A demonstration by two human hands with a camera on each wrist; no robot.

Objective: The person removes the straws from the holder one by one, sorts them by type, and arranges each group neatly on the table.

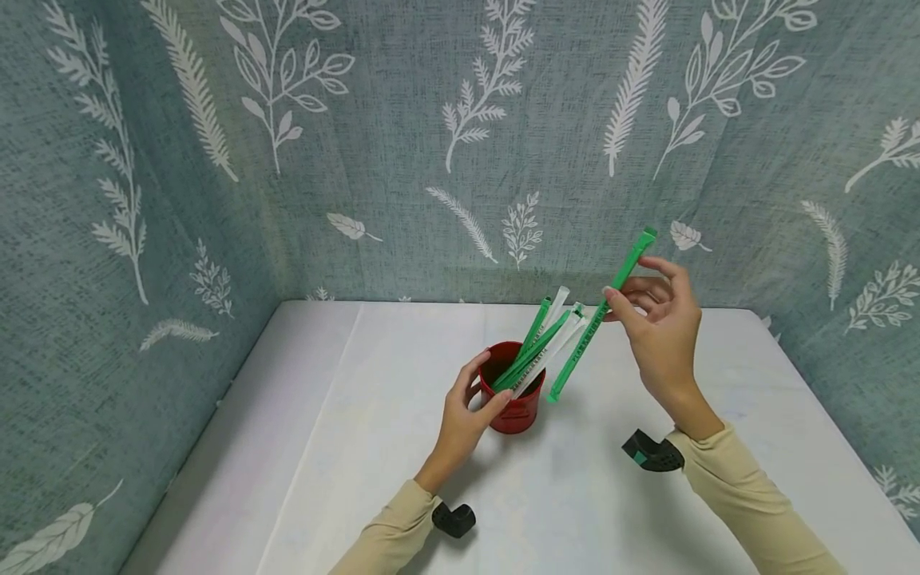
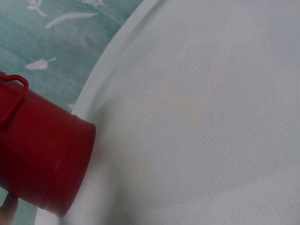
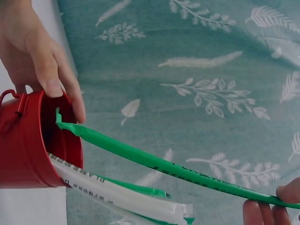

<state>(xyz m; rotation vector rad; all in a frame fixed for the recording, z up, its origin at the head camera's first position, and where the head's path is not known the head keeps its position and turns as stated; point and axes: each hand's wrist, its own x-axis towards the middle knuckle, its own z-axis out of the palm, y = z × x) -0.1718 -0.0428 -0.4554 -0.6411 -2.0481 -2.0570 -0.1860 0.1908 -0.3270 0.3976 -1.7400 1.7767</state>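
Note:
A small red metal bucket (image 1: 514, 417) stands on the table with several wrapped drinking straws leaning in it, some green (image 1: 533, 349), some white (image 1: 549, 355). My left hand (image 1: 460, 419) holds the bucket by its rim, thumb at the near side and fingers at the left. Up and to the right, my right hand (image 1: 664, 327) pinches one green wrapped straw (image 1: 575, 359) between thumb and fingers. That straw slants, its lower end beside the bucket in the head view. The right wrist view shows printing on the green straw (image 3: 140, 157). Only the bucket's side (image 2: 47, 150) fills the left wrist view's left edge.
A white cloth covers the table (image 1: 374, 447). Blue-green fabric with white leaf prints (image 1: 402, 160) hangs behind and at both sides of it. Black wrist cameras (image 1: 652, 452) are worn below both hands.

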